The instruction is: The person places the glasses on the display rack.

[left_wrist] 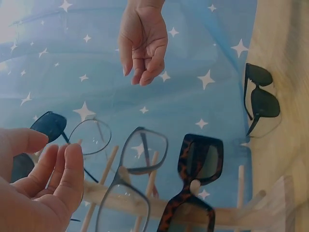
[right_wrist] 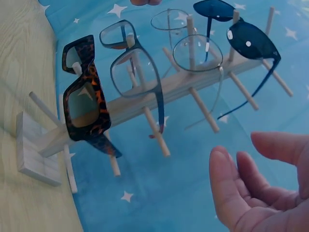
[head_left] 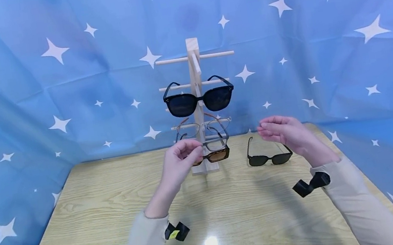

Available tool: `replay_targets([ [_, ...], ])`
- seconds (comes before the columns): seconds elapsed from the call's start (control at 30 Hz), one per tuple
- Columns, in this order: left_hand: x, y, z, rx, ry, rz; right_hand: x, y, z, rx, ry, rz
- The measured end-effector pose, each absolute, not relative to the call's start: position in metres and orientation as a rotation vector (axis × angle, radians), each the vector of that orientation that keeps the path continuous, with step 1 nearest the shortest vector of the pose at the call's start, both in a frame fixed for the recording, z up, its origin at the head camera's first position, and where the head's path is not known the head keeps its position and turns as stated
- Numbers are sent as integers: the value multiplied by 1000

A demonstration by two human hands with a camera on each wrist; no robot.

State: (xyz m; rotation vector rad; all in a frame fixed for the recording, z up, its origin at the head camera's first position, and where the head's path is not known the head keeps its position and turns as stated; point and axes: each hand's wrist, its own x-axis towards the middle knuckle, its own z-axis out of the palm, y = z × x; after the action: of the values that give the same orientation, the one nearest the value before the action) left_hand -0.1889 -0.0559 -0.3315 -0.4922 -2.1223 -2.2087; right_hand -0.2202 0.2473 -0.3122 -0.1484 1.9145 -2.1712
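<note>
A wooden eyewear rack (head_left: 192, 46) stands near the table's back edge. On it, from top to bottom, hang black sunglasses (head_left: 217, 99), thin round wire-framed glasses (right_wrist: 198, 53), grey-framed clear glasses (right_wrist: 136, 72) and tortoiseshell sunglasses (right_wrist: 91, 72). My left hand (head_left: 183, 158) is in front of the lower left side of the rack. Thumb and fingers (left_wrist: 72, 166) are apart in the left wrist view, with nothing between them. To the right of the rack, my right hand (head_left: 283, 132) hovers with loosely bent fingers and holds nothing. Dark sunglasses (head_left: 281, 158) lie just below it on the table, temples unfolded.
The wood-grain table (head_left: 118, 210) ends at a blue star-printed curtain (head_left: 99, 82) behind and at both sides. Thin pegs (head_left: 217, 54) stick out to both sides of the rack's post. Each wrist carries a small black camera (head_left: 310, 184).
</note>
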Motion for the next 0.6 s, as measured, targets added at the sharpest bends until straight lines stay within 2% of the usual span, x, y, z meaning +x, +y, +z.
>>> replay_targets([
  [0.6, -185, -23, -352, -601, -2233, -2168, -210, 280, -343, -171, 1921, -2179],
])
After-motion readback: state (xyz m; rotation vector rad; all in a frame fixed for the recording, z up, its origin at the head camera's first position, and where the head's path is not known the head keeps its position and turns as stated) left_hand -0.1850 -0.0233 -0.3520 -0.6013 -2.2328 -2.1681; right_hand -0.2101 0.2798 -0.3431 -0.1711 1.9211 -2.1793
